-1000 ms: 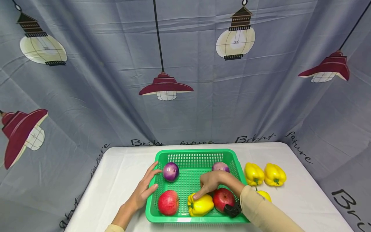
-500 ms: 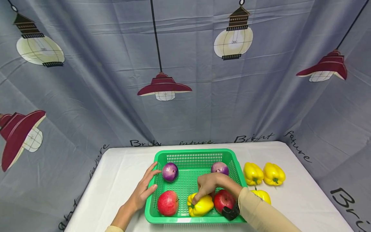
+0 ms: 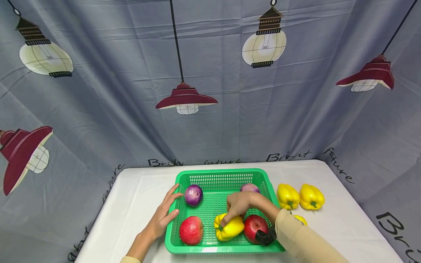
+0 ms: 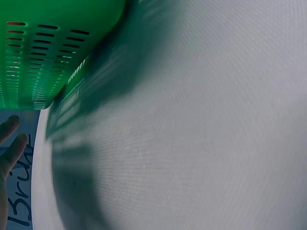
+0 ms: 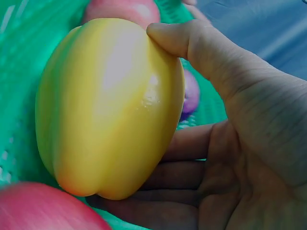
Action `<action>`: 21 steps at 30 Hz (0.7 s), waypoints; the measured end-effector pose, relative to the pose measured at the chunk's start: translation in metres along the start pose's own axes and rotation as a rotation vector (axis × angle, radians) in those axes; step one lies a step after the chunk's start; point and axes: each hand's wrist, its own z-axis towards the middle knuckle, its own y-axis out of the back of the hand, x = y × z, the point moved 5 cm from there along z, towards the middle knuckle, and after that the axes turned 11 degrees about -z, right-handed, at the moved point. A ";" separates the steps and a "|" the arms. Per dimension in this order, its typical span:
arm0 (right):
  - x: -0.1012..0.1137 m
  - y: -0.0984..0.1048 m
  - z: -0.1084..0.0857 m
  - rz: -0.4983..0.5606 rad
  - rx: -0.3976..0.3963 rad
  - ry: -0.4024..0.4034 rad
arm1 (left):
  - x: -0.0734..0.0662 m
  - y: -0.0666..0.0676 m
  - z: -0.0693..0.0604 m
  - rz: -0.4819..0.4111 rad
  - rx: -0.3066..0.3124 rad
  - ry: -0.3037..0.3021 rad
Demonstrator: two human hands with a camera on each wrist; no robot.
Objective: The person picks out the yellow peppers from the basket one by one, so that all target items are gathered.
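My right hand (image 3: 242, 204) grips a yellow bell pepper (image 3: 232, 229) inside the green plastic basket (image 3: 197, 249), near its front side. In the right wrist view the thumb lies on one side of the bell pepper (image 5: 110, 110) and the fingers curl behind it. Along the basket's left rim rests my left hand (image 3: 160, 216), fingers spread and fairly straight. A red apple (image 3: 191, 230) sits front left in the basket. Another apple (image 3: 254, 227) is front right, partly covered by a black wrist device. Two purple onions stand further back, one left (image 3: 193, 195), one right (image 3: 250, 188).
To the right of the basket, two yellow bell peppers stand on the white table (image 3: 342, 233), one nearer the basket (image 3: 288, 196) and one further right (image 3: 312, 197). A third pepper (image 3: 300, 220) is mostly hidden by my right sleeve. A grey curtain (image 3: 223, 135) hangs behind.
The bell pepper in my right hand has risen slightly and tilted, moving a little to the right. My left hand stays at the basket's rim.
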 end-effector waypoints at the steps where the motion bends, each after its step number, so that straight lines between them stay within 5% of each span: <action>1: -0.002 0.005 -0.003 -0.015 -0.016 -0.005 | 0.000 0.000 0.000 0.002 -0.001 -0.001; 6: -0.010 0.023 -0.014 -0.074 -0.074 0.005 | 0.000 0.000 0.000 0.005 -0.008 -0.006; 12: -0.015 0.035 -0.030 0.114 -0.075 0.107 | 0.000 -0.002 0.000 -0.010 -0.007 0.008; 21: -0.027 0.056 -0.061 0.168 -0.132 0.189 | 0.000 -0.001 0.000 -0.004 -0.008 0.017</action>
